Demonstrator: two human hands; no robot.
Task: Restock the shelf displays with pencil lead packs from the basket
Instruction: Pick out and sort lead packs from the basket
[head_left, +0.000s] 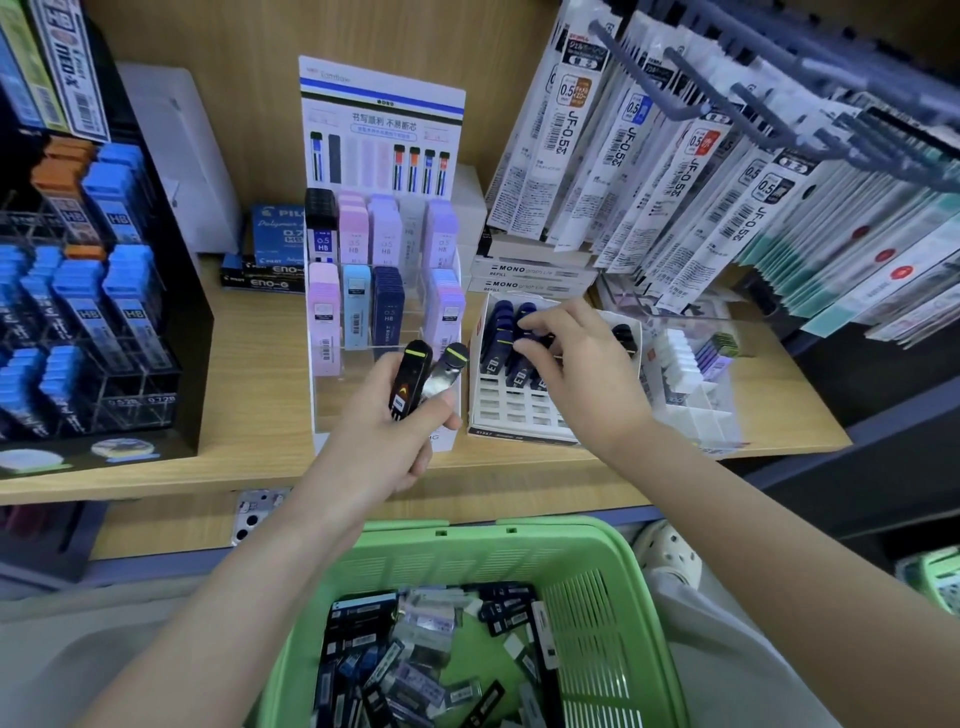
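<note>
My left hand (402, 423) grips two black lead packs (423, 376) with yellow-green stripes, held upright in front of the clear tiered display (384, 291). My right hand (569, 353) reaches into the white cardboard display box (511, 410), its fingertips pinched on a dark pack (545, 340) beside a row of dark blue packs (501, 332). The green basket (587, 566) sits below the shelf edge and holds several loose lead packs (415, 660).
A black rack of blue-capped lead cases (88, 291) stands at the left. Hanging refill packs (727, 171) on hooks fill the right. A clear bin (696, 364) sits right of the white box. Boxed stock (270, 249) lies behind the display.
</note>
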